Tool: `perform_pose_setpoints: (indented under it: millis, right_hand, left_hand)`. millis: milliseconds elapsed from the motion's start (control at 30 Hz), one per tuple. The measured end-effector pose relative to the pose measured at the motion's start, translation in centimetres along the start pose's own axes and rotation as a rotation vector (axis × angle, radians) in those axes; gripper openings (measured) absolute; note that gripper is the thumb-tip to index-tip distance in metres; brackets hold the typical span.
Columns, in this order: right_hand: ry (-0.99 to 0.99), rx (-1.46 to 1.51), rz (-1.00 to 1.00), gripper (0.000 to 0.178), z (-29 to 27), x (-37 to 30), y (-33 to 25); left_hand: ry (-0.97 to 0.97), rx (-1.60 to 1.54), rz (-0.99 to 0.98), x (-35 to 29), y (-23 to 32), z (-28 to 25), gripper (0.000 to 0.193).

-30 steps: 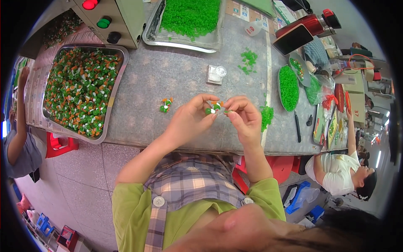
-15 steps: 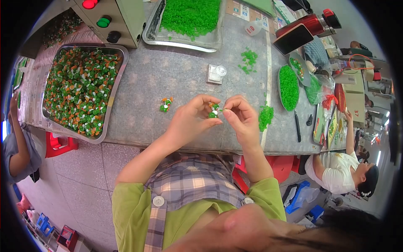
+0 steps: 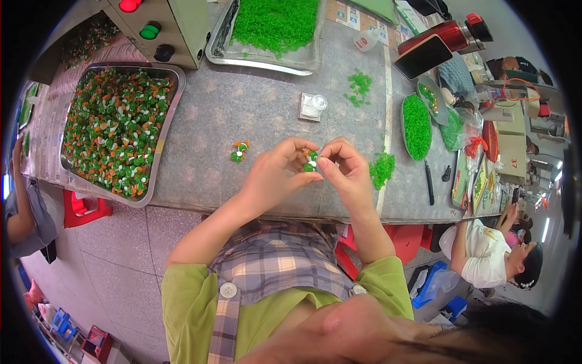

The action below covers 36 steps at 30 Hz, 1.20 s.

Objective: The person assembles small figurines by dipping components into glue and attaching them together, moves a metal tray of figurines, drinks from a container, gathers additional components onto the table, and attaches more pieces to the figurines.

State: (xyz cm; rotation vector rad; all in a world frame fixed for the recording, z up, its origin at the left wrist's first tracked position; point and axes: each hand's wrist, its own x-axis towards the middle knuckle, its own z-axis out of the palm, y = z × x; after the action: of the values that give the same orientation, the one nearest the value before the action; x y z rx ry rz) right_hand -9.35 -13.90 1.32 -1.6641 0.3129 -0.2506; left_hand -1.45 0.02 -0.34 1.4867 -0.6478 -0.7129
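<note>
My left hand pinches a small green, white and orange plastic figure between thumb and fingers, a little above the table's near edge. Thumb and forefinger of my right hand are pressed together at the figure's right side. Whatever they pinch is too small and covered to make out. To the left of my hands, similar small pieces lie on the table. A loose pile of tiny green parts is just right of my right hand.
A metal tray heaped with finished-looking figures is at the left, below a machine with buttons. Another tray of green parts lies at the back. An oval dish, a black pen-like tool and a co-worker are to the right.
My right fingertips have moved slightly left, closer against the figure. My left hand stays almost still. The co-worker at the right has drawn an arm back from the table.
</note>
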Motion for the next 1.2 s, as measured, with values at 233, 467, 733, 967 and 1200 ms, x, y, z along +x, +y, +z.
perform_pose_setpoints:
  millis: [233, 467, 733, 967, 1200]
  right_hand:
    - [0.001, -0.297, -0.048, 0.009, -0.2, 0.3, -0.8]
    - [-0.019, -0.253, 0.07, 0.009, -0.3, 0.5, -1.1]
    - [-0.06, -0.261, 0.146, 0.009, -0.6, 0.5, -1.1]
    - [-0.081, -0.05, 0.344, 0.011, -1.0, 0.1, -0.8]
    - [-0.072, 0.34, 0.29, 0.009, -2.3, 0.2, -0.2]
  left_hand:
    - [0.086, 0.231, 0.136, 0.1, 0.0, 0.4, 0.04]
    - [0.125, 0.342, 0.214, 0.2, -0.5, 0.7, 0.037]
    - [0.028, 0.256, 0.081, 0.2, 0.1, 0.6, 0.038]
    - [-0.032, 0.29, 0.097, 0.2, 0.0, 0.4, 0.039]
    - [-0.148, 0.053, -0.07, 0.2, 0.9, -0.1, 0.04]
